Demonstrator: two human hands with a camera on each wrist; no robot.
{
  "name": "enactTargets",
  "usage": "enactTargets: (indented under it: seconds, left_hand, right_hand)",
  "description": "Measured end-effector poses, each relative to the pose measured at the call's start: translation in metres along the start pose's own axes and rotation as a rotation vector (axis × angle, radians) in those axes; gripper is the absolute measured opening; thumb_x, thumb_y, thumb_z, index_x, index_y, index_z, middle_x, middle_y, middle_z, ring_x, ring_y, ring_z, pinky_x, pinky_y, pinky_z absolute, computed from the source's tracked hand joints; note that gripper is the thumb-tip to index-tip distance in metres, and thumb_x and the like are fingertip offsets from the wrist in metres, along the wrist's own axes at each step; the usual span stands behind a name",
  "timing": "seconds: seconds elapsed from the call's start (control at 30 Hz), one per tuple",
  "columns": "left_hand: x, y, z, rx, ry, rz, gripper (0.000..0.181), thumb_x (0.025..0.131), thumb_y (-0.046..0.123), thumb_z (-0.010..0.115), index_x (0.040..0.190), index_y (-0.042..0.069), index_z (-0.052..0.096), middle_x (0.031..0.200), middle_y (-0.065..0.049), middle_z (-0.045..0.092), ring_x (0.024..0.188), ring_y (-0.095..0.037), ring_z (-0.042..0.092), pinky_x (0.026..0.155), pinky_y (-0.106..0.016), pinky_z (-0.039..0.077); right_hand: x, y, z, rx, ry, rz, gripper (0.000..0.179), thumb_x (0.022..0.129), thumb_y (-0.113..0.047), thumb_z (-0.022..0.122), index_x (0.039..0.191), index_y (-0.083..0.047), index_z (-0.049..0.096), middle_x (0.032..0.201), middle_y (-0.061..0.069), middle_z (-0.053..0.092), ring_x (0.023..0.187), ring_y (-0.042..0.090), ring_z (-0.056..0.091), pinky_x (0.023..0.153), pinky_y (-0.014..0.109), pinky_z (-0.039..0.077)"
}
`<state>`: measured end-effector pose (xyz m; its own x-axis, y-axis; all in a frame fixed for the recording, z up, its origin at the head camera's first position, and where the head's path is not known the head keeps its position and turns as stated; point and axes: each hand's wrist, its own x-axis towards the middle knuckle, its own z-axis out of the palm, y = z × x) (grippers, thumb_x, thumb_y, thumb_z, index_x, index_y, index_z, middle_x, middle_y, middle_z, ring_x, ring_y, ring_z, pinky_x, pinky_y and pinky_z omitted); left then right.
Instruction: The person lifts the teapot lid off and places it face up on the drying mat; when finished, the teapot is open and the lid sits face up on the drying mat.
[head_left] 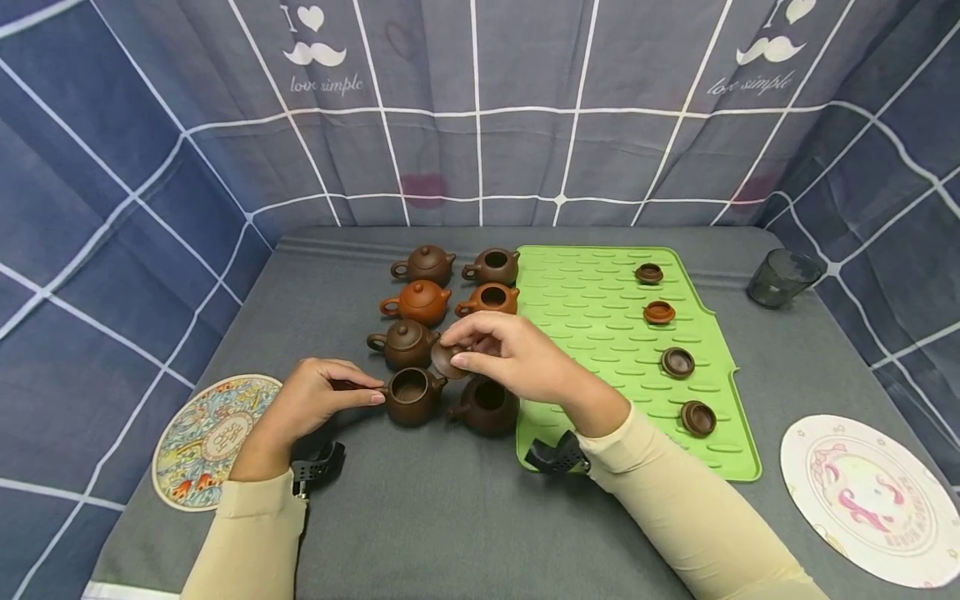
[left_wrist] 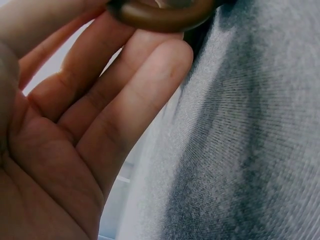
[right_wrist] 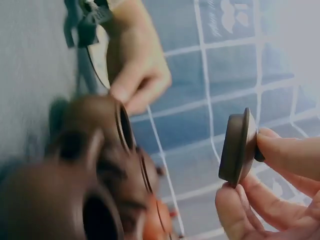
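My left hand (head_left: 318, 396) pinches the handle of an open brown teapot (head_left: 412, 408) at the front of the left column; in the left wrist view that handle (left_wrist: 165, 19) lies at the fingertips. My right hand (head_left: 521, 358) holds a brown teapot lid (head_left: 446, 360) by its knob and rim, just to the upper right of the open pot. The right wrist view shows the lid (right_wrist: 236, 145) tilted on edge, apart from the pots. Beneath my right hand stands another lidless dark teapot (head_left: 491, 408). Behind the held pot is a lidded brown teapot (head_left: 405, 343).
Farther back stand a lidded orange teapot (head_left: 420, 302), a lidded brown one (head_left: 426, 265) and two lidless ones, brown (head_left: 497, 267) and orange (head_left: 491, 300). Several small lids (head_left: 678, 363) lie on the green mat (head_left: 585, 333). A dark glass (head_left: 783, 277) and round mats (head_left: 862, 500) flank them.
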<state>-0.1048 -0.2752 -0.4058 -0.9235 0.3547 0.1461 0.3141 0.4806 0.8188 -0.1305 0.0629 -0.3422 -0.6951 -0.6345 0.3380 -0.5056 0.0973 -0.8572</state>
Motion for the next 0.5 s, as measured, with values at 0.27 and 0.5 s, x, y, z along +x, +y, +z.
enactTargets:
  seconds: [0.27,0.5]
  left_hand:
    - [0.003,0.003,0.001,0.027,-0.009,-0.034,0.015,0.084,0.020,0.092,0.099,0.019,0.087,0.093,0.006,0.077,0.082,-0.017,0.070,0.068,-0.026,0.056]
    - [0.002,0.000,0.000,0.015,0.008,-0.012,0.016,0.084,0.016,0.092,0.099,0.018,0.087,0.092,0.006,0.077,0.081,-0.016,0.070,0.067,-0.026,0.055]
  right_hand:
    - [-0.065,0.029,-0.076,0.367,0.162,0.224,0.049,0.103,0.008,0.060,0.151,-0.002,0.055,0.138,0.017,0.058,0.123,0.031,0.063,0.102,0.043,0.052]
    - [-0.110,0.053,-0.104,0.640,0.245,0.245,0.049,0.101,0.021,0.051,0.149,0.009,0.052,0.129,0.019,0.065,0.117,0.028,0.068,0.104,0.041,0.050]
